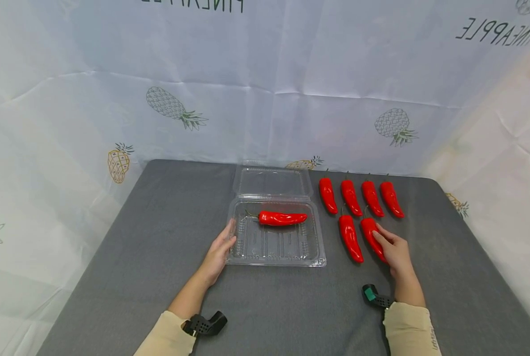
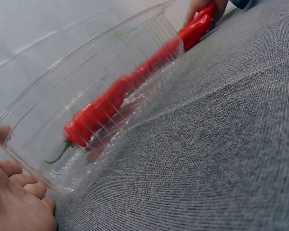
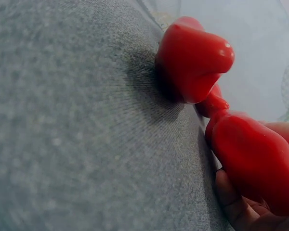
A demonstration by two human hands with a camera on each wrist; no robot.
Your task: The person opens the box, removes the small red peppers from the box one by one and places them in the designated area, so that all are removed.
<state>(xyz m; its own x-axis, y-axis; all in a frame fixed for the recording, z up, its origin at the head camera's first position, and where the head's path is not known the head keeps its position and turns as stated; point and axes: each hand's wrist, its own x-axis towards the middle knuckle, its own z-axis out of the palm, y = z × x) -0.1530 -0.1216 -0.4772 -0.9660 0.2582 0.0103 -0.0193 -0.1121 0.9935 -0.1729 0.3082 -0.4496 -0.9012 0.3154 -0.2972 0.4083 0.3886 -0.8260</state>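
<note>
A red pepper (image 1: 282,218) with a green stem lies crosswise inside a clear plastic clamshell container (image 1: 273,259), whose lid (image 1: 273,183) is folded back. At the container's left side, my left hand (image 1: 217,252) holds the rim between thumb and fingers; the left wrist view has fingers (image 2: 26,185) against the clear wall. To the right, my right hand (image 1: 394,247) grips another red pepper (image 1: 369,231) by its right side, thumb across it. In the right wrist view this pepper (image 3: 255,159) sits between the fingers, near the cloth.
Just left of the gripped pepper lies a red pepper (image 1: 350,237). Behind are several more in a row, among them one beside the lid (image 1: 327,195) and one at the far right (image 1: 391,199). A grey cloth (image 1: 158,237) covers the table; a pineapple-print curtain (image 1: 265,123) hangs behind.
</note>
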